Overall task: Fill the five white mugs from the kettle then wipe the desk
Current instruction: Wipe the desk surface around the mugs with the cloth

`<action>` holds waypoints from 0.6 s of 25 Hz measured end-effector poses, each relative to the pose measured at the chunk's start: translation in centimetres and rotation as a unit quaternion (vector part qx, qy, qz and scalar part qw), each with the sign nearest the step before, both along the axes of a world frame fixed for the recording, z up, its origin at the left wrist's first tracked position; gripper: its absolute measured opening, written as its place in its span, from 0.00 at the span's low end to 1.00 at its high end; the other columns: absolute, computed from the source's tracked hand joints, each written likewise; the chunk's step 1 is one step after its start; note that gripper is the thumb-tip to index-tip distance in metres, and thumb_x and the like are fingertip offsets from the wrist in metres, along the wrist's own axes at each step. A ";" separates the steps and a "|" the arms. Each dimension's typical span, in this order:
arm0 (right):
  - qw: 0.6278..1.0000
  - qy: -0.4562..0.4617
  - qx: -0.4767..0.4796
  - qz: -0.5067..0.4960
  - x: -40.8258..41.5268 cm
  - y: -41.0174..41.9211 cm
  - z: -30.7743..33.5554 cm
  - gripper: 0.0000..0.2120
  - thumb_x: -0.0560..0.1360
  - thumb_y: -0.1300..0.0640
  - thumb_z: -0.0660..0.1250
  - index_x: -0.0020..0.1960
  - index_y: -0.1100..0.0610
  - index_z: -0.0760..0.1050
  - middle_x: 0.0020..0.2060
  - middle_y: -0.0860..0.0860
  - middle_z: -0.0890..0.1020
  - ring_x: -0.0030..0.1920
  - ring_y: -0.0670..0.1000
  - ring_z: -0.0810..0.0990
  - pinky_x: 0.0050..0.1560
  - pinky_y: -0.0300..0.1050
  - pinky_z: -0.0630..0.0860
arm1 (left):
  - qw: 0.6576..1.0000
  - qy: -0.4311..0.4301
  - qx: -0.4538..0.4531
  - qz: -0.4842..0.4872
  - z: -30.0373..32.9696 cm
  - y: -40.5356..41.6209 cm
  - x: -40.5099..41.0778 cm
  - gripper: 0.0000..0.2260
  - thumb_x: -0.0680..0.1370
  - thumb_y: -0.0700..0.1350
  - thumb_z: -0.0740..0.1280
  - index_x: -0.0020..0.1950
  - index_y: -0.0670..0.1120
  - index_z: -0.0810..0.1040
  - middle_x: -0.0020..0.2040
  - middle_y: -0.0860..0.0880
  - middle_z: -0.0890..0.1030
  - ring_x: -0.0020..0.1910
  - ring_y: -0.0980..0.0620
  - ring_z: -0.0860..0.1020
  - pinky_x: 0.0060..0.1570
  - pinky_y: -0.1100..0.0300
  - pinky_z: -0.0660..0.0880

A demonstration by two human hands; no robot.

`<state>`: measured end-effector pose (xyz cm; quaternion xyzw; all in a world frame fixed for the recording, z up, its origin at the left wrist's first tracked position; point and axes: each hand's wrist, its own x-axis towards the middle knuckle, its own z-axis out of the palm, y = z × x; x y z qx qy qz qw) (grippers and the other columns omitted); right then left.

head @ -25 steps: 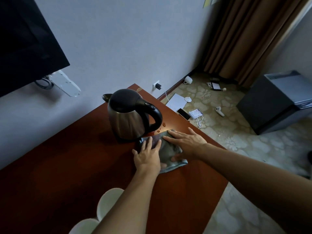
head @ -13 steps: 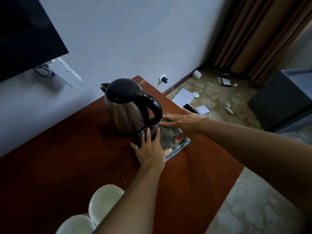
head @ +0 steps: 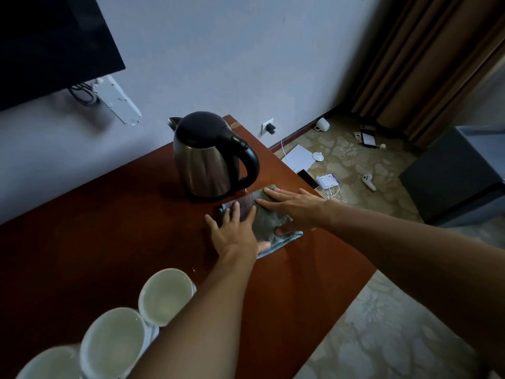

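Both hands are down flat on the grey cloth (head: pixel 266 220), which lies on the reddish-brown desk (head: pixel 109 228) just in front of the kettle's base. The left hand (head: pixel 236 231) presses the cloth's near-left part, its fingers (head: pixel 235 212) straight and spread wide, thumb out to the right along the cloth's near edge. The right hand (head: pixel 289 207) comes in from the right and covers the far side of the cloth, fingers straight and reaching towards the kettle, thumb tucked low on the fabric. Neither hand curls round anything; they simply press. The kettle (head: pixel 207 157), steel body with black lid and handle, stands upright near the desk's far corner, handle turned towards the cloth, just beside it. At the near-left edge, three white mugs (head: pixel 164 295) show in a row, touching one another, partly hidden by the left forearm; the nearest is cut off by the frame. Beyond the desk, on the patterned floor, lie papers, a phone, a charger cable and another white mug (head: pixel 322 124) on its side near the curtain
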<state>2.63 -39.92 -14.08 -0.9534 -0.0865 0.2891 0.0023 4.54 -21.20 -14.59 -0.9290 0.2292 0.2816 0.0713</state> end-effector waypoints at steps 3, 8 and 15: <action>1.000 -0.015 -0.018 -0.009 -2.1 3.0 -0.4 0.45 0.78 0.33 0.63 0.83 0.41 0.38 0.83 0.50 0.40 0.83 0.53 0.42 0.75 0.68 0.58 | 0.998 0.007 0.042 -0.037 0.8 2.1 -0.5 0.44 0.77 0.72 0.61 0.82 0.61 0.37 0.84 0.48 0.36 0.83 0.46 0.41 0.76 0.31 0.38; 0.998 -0.015 -0.001 -0.065 -2.9 9.0 -0.1 0.45 0.78 0.34 0.63 0.83 0.43 0.39 0.84 0.52 0.41 0.83 0.54 0.44 0.77 0.69 0.53 | 0.995 0.031 0.071 -0.067 1.6 6.9 1.4 0.45 0.76 0.72 0.62 0.81 0.65 0.36 0.83 0.51 0.35 0.83 0.48 0.41 0.76 0.31 0.39; 0.992 -0.010 0.029 -0.126 -0.3 14.2 -1.1 0.46 0.78 0.37 0.66 0.84 0.43 0.40 0.84 0.54 0.43 0.83 0.56 0.44 0.78 0.70 0.48 | 0.991 0.033 0.080 -0.104 2.1 11.0 5.7 0.48 0.71 0.74 0.66 0.80 0.67 0.38 0.84 0.53 0.36 0.83 0.50 0.43 0.76 0.30 0.43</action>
